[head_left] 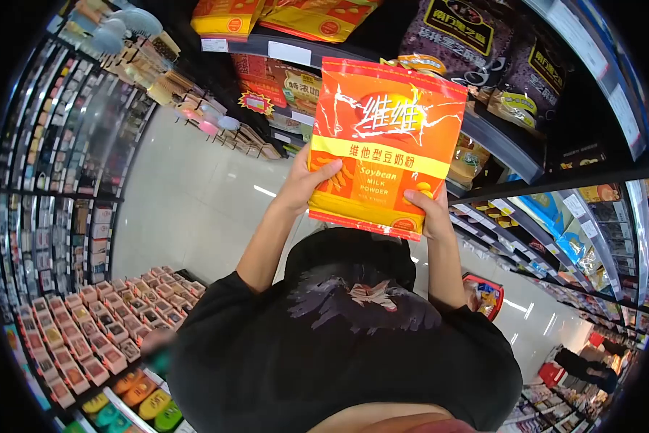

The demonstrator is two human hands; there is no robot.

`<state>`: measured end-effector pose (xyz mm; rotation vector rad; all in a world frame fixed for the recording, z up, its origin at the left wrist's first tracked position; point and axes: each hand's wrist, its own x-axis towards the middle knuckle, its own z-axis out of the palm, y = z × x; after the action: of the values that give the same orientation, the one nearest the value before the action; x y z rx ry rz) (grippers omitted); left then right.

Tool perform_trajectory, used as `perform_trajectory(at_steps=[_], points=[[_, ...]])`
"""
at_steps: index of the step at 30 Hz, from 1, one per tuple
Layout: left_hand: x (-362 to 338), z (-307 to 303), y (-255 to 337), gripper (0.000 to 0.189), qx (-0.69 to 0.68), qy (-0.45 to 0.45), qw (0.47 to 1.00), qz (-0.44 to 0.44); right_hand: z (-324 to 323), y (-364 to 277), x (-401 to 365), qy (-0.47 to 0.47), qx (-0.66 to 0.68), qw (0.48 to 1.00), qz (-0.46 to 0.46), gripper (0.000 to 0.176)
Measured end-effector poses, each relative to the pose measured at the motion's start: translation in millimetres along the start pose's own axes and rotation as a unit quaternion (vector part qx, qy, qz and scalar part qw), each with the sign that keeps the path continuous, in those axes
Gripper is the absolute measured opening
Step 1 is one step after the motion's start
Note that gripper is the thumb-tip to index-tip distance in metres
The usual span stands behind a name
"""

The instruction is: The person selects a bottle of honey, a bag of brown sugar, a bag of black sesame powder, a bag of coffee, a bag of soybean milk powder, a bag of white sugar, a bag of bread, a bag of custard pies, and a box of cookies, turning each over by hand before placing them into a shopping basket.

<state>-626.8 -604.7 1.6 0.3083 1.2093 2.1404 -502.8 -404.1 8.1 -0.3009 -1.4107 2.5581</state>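
Observation:
A red, orange and yellow bag of soybean milk powder (pixel 389 155) is held up in front of my chest, its printed front facing me. My left hand (pixel 304 179) grips the bag's left edge, thumb lying on the front. On the lower right edge, my right hand (pixel 433 211) holds it the same way, thumb on the front. The fingers of both hands are hidden behind the bag. Just beyond its top edge is a shelf (pixel 290 52) with similar red and yellow bags (pixel 317 20) on it.
Dark purple bags (pixel 458 32) stand on the shelf ahead to the right. Racks of small goods (pixel 50 130) line the left, with brushes (pixel 133 25) hanging above. Boxed items (pixel 86 325) fill a low display at lower left. A red basket (pixel 485 294) sits at right; a person (pixel 584 368) is farther off.

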Motion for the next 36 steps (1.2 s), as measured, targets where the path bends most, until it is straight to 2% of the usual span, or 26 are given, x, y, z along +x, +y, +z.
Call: perform_trajectory(at_steps=[5, 8, 10, 11, 12, 13, 14, 16, 17, 18, 19, 20, 22, 23, 24, 26, 30, 32, 34, 36], points=[[22.4, -29.8, 34.3, 0.041, 0.012, -0.014, 0.999, 0.03, 35.1, -1.2, 31.5, -0.001, -0.013, 1.0, 0.015, 0.049], [37.4, -40.9, 49.8, 0.04, -0.005, -0.011, 0.999, 0.037, 42.5, -1.0, 56.2, -0.004, -0.064, 0.998, -0.004, 0.047], [48.5, -49.5, 60.0, 0.04, -0.009, 0.026, 0.999, 0.025, 54.3, -11.9, 77.6, 0.035, -0.145, 0.977, -0.152, 0.041], [52.5, -49.9, 67.5, 0.039, -0.022, 0.028, 0.999, 0.035, 53.0, -18.4, 83.3, 0.04, -0.155, 0.974, -0.161, 0.037], [57.9, -52.9, 73.4, 0.039, -0.016, 0.025, 0.999, 0.035, 55.7, -23.9, 89.8, 0.087, -0.153, 0.958, -0.228, 0.024], [63.6, -56.4, 78.8, 0.04, 0.002, 0.035, 0.998, 0.049, 48.2, -32.5, 93.2, 0.059, -0.157, 0.944, -0.284, 0.018], [68.1, -60.0, 82.0, 0.041, 0.018, 0.047, 0.997, 0.063, 48.9, -46.7, 94.6, 0.031, -0.162, 0.927, -0.336, 0.02], [79.2, -63.3, 89.5, 0.041, 0.02, 0.049, 0.997, 0.055, 73.1, -87.8, 79.1, -0.163, -0.086, 0.888, -0.421, 0.033], [85.7, -64.9, 92.6, 0.04, 0.012, 0.05, 0.997, 0.055, 73.2, -110.1, 63.0, -0.234, -0.129, 0.867, -0.42, 0.037], [92.6, -66.3, 96.3, 0.039, 0.004, 0.05, 0.997, 0.056, 86.5, -137.2, 49.0, -0.269, -0.233, 0.817, -0.454, 0.032], [99.5, -65.3, 98.8, 0.04, 0.008, 0.041, 0.998, 0.056, 94.0, -148.2, 47.2, -0.266, -0.228, 0.821, -0.452, 0.032], [105.1, -64.9, 99.9, 0.04, 0.01, 0.042, 0.998, 0.051, 103.9, -154.3, 47.1, -0.332, -0.121, 0.777, -0.521, 0.027], [116.4, -62.9, 101.0, 0.039, 0.007, 0.045, 0.998, 0.032, 128.8, -161.0, 49.5, -0.437, 0.092, 0.636, -0.629, 0.026], [121.2, -60.9, 100.1, 0.038, -0.003, 0.037, 0.999, 0.035, 145.5, -162.6, 52.0, -0.417, 0.118, 0.691, -0.579, 0.033], [124.4, -59.0, 100.0, 0.038, -0.001, 0.034, 0.999, 0.03, 146.8, -161.1, 54.9, -0.412, 0.115, 0.692, -0.581, 0.033], [130.4, -56.8, 100.8, 0.038, -0.016, 0.037, 0.999, 0.031, 147.8, -158.3, 63.4, -0.409, 0.157, 0.632, -0.639, 0.03], [144.4, -65.5, 107.7, 0.038, -0.012, 0.044, 0.999, 0.006, 155.0, -156.5, 77.8, -0.398, 0.137, 0.629, -0.654, 0.028], [153.7, -72.0, 118.8, 0.042, 0.025, 0.0, 1.0, 0.0, 159.7, -155.4, 85.7, -0.425, 0.155, 0.604, -0.656, 0.026], [160.8, -69.2, 131.8, 0.04, 0.017, -0.004, 1.0, 0.01, 170.7, -152.0, 94.2, -0.403, 0.154, 0.623, -0.652, 0.026], [165.2, -68.8, 147.0, 0.034, 0.0, 0.027, 1.0, 0.003, 182.2, -145.6, 105.1, -0.389, 0.233, 0.584, -0.673, 0.032]])
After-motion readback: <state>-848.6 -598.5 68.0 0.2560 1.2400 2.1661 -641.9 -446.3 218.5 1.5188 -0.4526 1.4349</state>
